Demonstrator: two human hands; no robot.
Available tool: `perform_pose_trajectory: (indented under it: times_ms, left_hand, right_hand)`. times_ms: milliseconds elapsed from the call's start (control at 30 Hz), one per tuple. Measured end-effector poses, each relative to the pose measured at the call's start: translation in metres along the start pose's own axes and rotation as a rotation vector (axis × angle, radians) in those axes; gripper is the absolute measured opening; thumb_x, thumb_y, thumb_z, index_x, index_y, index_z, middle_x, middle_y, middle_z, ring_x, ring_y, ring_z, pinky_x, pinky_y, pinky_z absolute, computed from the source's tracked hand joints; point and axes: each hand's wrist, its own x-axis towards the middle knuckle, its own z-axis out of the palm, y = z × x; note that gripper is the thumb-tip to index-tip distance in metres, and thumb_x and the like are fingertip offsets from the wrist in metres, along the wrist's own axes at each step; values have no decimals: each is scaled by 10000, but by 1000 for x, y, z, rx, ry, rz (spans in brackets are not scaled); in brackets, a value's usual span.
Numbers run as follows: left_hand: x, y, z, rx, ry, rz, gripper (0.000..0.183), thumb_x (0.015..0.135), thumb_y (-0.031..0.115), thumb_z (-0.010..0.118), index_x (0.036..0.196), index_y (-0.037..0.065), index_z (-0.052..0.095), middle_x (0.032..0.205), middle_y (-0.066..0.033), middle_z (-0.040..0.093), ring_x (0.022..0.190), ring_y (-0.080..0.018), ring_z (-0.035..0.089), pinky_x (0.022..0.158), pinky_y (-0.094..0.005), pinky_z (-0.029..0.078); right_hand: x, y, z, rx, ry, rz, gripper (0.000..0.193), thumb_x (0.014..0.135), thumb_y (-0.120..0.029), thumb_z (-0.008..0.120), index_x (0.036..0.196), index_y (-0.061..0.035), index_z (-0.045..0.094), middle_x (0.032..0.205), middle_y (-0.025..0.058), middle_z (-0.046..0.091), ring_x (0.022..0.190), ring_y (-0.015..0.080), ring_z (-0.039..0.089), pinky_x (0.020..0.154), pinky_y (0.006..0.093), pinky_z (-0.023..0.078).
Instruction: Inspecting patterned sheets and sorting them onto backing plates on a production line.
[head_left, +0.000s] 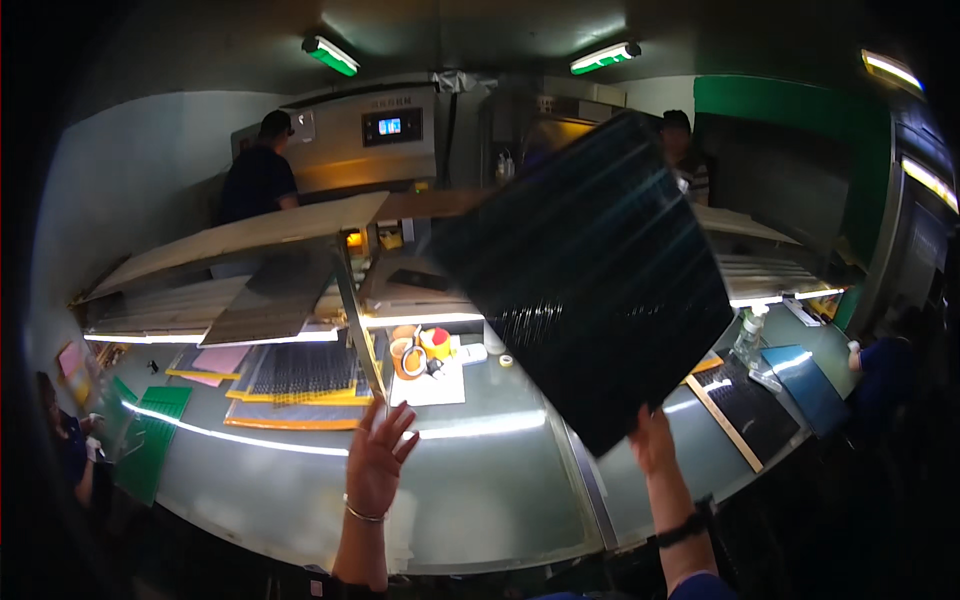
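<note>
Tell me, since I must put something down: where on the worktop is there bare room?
Widest: the worktop's front middle, between the left hand and grey strip. Another: front left, between the green panel and left hand. Crowded: behind these, orange-edged frames; right, the black panel and blue panel. The dark sheet hides part.

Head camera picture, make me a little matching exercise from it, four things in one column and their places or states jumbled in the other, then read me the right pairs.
Things:
1. Dark sheet
2. Left hand
3. Green sheet
4. Clear bottle

Places or states:
A. At the left end of the table
B. Open, fingers spread
C. Standing toward the table's right side
D. Held up by the right hand

Pairs: 1-D, 2-B, 3-A, 4-C.
</note>
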Motion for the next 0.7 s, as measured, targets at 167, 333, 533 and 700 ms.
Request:
perform_pose_trajectory:
  times_ms: [167,333,533,700]
  left_hand:
    - [-14,-26,-34,123,122,-336,291,898,135,529,1158,4,534,1140,-159,580,1037,-267,581,855,-353,494]
    - [-14,-32,-75,153,439,-300,291,883,147,560,1144,18,549,1089,-135,611,999,-224,598,842,-331,498]
    - [-13,10,-164,253,787,-141,279,860,229,596,1065,42,563,1000,-102,642,910,-182,629,760,-313,518]
    - [99,65,-249,91,759,60,430,810,375,645,1079,69,506,972,-88,614,891,-177,610,769,-325,505]
  right_hand:
    - [213,-67,42,-188,-67,-152,224,868,-306,594,831,-87,564,666,-15,571,516,70,541,414,180,432]
    - [385,-100,-9,-173,-24,-302,263,867,-21,499,1123,41,490,1130,156,554,971,263,595,826,398,539]
    - [276,18,-24,-19,-609,111,397,926,-345,458,1220,-78,477,1079,68,575,1076,177,529,1015,360,366]
    - [47,163,-143,-894,-339,523,369,871,-230,552,1190,-80,442,1052,62,562,932,147,550,813,369,495]
